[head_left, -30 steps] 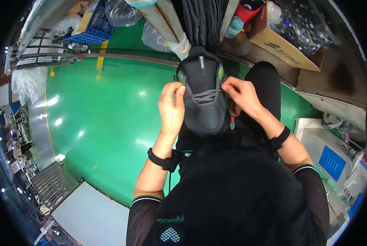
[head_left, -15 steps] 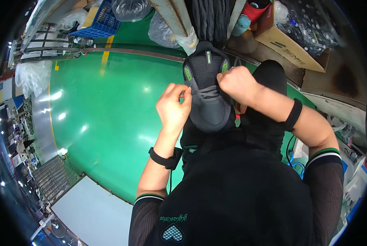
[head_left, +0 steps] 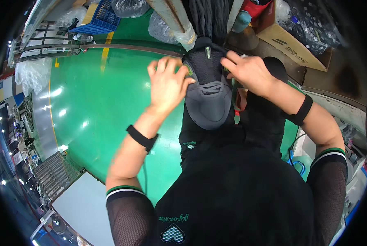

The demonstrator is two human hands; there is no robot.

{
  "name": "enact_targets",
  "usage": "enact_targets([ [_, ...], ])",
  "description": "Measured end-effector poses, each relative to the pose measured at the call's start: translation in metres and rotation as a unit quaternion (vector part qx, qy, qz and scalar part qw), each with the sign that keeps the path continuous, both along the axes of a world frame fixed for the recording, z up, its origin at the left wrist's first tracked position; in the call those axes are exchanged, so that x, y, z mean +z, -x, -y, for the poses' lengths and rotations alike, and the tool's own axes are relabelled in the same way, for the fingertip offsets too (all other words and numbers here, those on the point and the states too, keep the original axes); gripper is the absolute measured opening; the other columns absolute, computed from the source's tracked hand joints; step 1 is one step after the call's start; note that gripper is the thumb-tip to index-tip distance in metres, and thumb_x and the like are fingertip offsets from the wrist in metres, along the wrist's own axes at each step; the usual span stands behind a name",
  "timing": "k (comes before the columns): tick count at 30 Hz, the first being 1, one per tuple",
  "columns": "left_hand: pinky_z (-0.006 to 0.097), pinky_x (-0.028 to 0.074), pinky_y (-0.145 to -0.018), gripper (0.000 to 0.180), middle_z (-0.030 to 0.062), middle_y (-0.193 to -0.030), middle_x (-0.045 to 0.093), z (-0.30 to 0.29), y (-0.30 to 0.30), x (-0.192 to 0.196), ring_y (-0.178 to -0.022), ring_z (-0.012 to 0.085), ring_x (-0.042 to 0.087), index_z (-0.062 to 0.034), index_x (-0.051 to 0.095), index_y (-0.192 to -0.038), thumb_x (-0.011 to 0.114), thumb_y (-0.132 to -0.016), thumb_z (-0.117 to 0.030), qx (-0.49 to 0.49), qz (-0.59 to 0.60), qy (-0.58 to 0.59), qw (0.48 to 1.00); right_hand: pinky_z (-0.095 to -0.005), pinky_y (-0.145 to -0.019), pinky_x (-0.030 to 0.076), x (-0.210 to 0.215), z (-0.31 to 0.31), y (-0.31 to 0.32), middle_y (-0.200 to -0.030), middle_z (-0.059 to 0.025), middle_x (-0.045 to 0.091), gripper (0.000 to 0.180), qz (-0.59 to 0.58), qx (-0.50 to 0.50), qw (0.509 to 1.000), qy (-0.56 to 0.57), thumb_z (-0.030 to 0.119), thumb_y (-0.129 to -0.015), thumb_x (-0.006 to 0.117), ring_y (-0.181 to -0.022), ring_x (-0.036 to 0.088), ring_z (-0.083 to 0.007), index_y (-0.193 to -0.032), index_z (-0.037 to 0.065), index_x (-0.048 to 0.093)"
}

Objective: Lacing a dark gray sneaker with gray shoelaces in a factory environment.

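Spreading fingers (head_left: 172,65) that pinched a sec ago, L hand (head_left: 167,85) is now beside upper shoe (head_left: 208,100), so lace (head_left: 211,85) work apparently goes higher; R hand (head_left: 251,74) grip can't be told.

Matt mesh shoe tongue (head_left: 208,69), smooth matt toe cap (head_left: 208,110), glossy floor (head_left: 118,102), cardboard box (head_left: 288,50)

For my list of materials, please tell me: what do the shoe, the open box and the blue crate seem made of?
Shoe: probably synthetic, with a smooth matte grey toe; the tongue looks finely textured, like mesh fabric.
Open box: apparently matte cardboard, given its flat tan panels.
Blue crate: likely moulded plastic, judging by its lattice walls and even colour; its gloss is unclear.
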State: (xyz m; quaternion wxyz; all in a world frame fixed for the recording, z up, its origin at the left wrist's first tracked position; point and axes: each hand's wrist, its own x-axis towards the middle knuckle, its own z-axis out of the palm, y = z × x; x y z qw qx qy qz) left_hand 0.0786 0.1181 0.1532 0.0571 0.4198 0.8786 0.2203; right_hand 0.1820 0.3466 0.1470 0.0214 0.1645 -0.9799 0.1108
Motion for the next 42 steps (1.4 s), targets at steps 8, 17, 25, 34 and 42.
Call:
enact_targets([
  [8, 0.037, 0.04, -0.09, 0.015, 0.0028, -0.084, 0.053, -0.014, 0.053, 0.003, -0.094, 0.0225, 0.05, -0.0111, 0.068, -0.079, 0.073, -0.069, -0.021, -0.319, -0.007, 0.104, 0.942, -0.0367, -0.076, 0.042, -0.008, -0.017, 0.035, -0.084, -0.0055, 0.051, 0.014, 0.088, 0.183, 0.979, 0.012, 0.022, -0.074, 0.067, -0.089, 0.052, -0.0239, -0.074, 0.007, 0.067],
  [17, 0.034, 0.041, -0.086, 0.006, 0.0026, -0.083, 0.054, -0.03, 0.03, -0.003, -0.092, 0.0228, 0.051, -0.0071, 0.068, -0.078, 0.07, -0.075, -0.012, 0.001, 0.425, -0.076, 0.902, -0.0412, -0.076, 0.043, -0.012, 0.015, 0.024, -0.092, -0.0073, 0.058, 0.009, 0.132, -0.071, 0.984, 0.097, 0.01, -0.076, 0.063, -0.091, 0.054, -0.0267, -0.071, 0.006, 0.07],
  [25, 0.043, 0.035, -0.088, 0.015, 0.0032, -0.083, 0.056, -0.041, 0.004, 0.007, -0.097, 0.0218, 0.052, -0.0087, 0.064, -0.073, 0.07, -0.072, -0.022, -0.202, -0.261, 0.115, 0.937, -0.0369, -0.074, 0.041, 0.041, 0.097, -0.061, -0.081, -0.0068, 0.048, 0.015, 0.08, 0.196, 0.851, 0.48, 0.018, -0.081, 0.067, -0.078, 0.048, -0.0261, -0.074, 0.007, 0.059],
  [34, 0.042, 0.037, -0.085, 0.027, 0.0073, -0.092, 0.056, -0.06, 0.004, -0.008, -0.098, 0.0273, 0.052, -0.008, 0.062, -0.077, 0.077, -0.069, -0.029, -0.202, -0.083, 0.085, 0.972, -0.0412, -0.074, 0.044, 0.028, 0.072, -0.067, -0.071, -0.0117, 0.056, 0.017, 0.059, -0.062, 0.839, 0.537, 0.022, -0.091, 0.058, -0.073, 0.057, -0.0295, -0.084, 0.005, 0.056],
  [42, 0.04, 0.037, -0.085, 0.015, 0.0033, -0.087, 0.059, -0.055, -0.009, 0.002, -0.093, 0.0245, 0.056, -0.0109, 0.062, -0.084, 0.073, -0.073, -0.012, -0.205, -0.194, -0.015, 0.959, -0.0264, -0.081, 0.043, -0.005, 0.03, -0.081, -0.073, -0.0039, 0.069, 0.011, 0.183, -0.281, 0.675, 0.658, 0.006, -0.089, 0.055, -0.075, 0.062, -0.0106, -0.098, 0.0, 0.059],
])
